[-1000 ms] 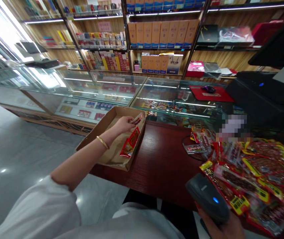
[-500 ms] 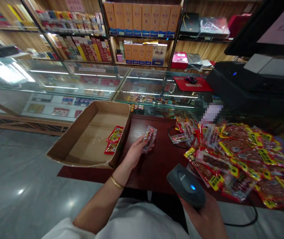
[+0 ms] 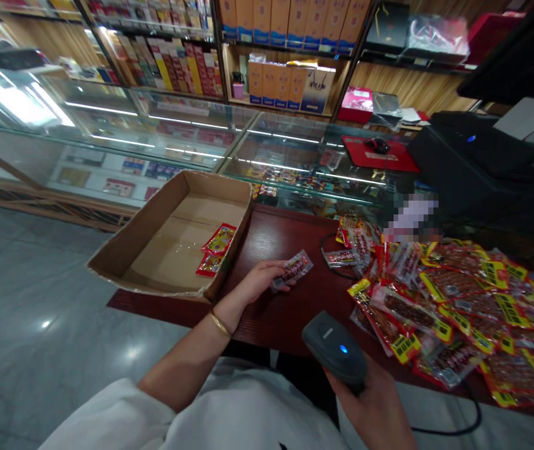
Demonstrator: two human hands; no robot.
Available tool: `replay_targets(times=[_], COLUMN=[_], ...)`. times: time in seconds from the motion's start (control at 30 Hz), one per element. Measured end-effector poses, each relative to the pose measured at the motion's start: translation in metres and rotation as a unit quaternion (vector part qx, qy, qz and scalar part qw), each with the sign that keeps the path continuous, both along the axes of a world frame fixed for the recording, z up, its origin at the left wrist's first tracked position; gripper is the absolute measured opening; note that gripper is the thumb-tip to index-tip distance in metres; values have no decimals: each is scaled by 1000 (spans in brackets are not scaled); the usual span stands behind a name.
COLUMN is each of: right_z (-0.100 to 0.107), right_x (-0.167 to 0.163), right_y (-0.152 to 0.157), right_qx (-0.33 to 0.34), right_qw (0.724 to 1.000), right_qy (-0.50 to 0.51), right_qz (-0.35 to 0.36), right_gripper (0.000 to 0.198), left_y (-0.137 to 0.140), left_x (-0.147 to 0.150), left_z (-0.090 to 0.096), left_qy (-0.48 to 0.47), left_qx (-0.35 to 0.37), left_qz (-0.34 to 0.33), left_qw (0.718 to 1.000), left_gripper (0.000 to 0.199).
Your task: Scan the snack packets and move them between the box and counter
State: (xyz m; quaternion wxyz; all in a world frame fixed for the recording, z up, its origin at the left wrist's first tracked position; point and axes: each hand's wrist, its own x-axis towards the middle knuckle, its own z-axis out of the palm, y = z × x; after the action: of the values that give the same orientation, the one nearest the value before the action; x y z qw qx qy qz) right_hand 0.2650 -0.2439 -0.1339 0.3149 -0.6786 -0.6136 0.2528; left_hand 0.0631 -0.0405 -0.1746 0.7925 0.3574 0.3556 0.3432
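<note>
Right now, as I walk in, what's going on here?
Someone's left grip holds a clear packet over the dark red table, while their right grip is closed around a scanner with its blue light on. To the left, a cardboard box has red packets in it. To the right lies a heap of snack packets.

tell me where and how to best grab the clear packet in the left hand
Probably best pinched across its free far-right end, coming from the right: the clear packet is flat and slim, that end juts out, and the left hand grips it toward its near-left end.
</note>
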Motion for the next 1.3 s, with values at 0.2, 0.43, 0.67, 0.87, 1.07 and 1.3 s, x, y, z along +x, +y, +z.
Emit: replay_targets(times=[0.2,0.43,0.67,0.87,1.07,1.3], right_z=[0,0,-2,-1,11,10], right_x=[-2,0,-3,-2,-7,8], right_y=[0,5,4,5,4,-10], right_qx=[19,13,2,4,0,30], right_qw=[1000,999,999,1000,1000,996], right_qy=[-2,-23,-31,-18,24,79], right_qz=[-21,31,9,3,-10,-34], right_gripper=[28,27,29,30,23,31], left_y=[0,2,4,4,-2,-2], left_x=[-1,-1,0,0,-5,38], left_z=[0,0,-7,-5,12,42], left_qy=[6,-1,6,17,13,130], left_qx=[8,9,-4,-11,21,306], left_qz=[-3,-5,4,15,11,-107], left_qw=[1000,1000,1000,1000,1000,937], left_gripper=[32,36,34,32,37,34])
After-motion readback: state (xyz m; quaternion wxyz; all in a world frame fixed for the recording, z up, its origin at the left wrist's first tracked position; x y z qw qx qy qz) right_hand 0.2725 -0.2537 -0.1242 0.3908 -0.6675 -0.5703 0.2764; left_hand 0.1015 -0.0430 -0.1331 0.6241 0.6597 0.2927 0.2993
